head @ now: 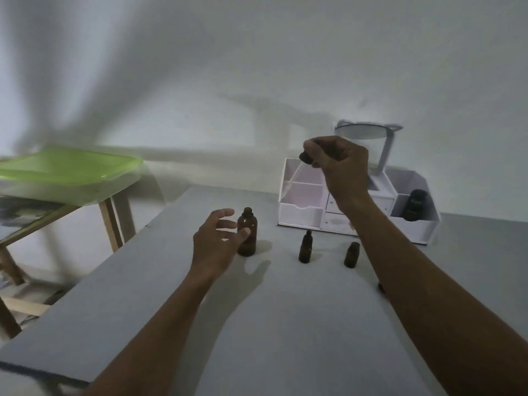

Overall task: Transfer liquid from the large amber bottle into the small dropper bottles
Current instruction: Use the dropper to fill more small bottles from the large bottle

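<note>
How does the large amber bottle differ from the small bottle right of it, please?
The large amber bottle is taller and wider than the small bottle. Its neck is open; the small one carries a narrow dark top. The left hand is at the large one, none at the small one. Both stand upright.

**One faint word on a dark container**

The only lettering in view stands on the dark container (415, 205) in the right-hand compartment of the white organizer (300, 215). A pale word runs across its upper front. It seems to begin "Kar", and the remaining letters are too blurred to read. Smaller print lower down cannot be made out.
</note>
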Demonstrator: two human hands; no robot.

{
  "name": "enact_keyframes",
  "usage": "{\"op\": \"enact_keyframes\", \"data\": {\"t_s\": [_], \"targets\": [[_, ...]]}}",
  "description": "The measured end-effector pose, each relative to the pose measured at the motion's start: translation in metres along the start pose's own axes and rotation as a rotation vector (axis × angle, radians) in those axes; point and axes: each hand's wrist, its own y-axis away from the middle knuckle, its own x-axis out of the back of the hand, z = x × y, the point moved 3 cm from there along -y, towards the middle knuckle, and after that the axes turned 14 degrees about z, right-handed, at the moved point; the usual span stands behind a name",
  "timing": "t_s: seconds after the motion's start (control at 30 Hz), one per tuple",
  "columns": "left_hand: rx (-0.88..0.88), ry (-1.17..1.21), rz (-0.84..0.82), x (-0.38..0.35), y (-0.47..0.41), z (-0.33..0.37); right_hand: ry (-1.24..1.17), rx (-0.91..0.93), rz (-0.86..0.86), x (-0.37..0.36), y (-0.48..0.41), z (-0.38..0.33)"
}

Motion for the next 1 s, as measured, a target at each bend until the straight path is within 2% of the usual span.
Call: {"op": "enact_keyframes", "data": {"t_s": [0.1, 0.5, 0.73, 1.0], "targets": [[0.003, 0.024, -0.018, -0.01, 0.017, 0.012, 0.025, -0.027, 0.028, 0.037, -0.004, -0.001], [-0.007, 0.045, -0.31, -0.121, 0.094, 0.066, 0.275, -0.048, 0.072, 0.139, 0.001, 0.028], [0.1, 0.106, -0.394, -0.165, 0.112, 0.062, 0.273, -0.086, 0.082, 0.157, 0.007, 0.053], [0.098, 0.072, -0.392, -0.195, 0.104, 0.045, 0.306, -0.082, 0.09, 0.151, 0.003, 0.079]]}}
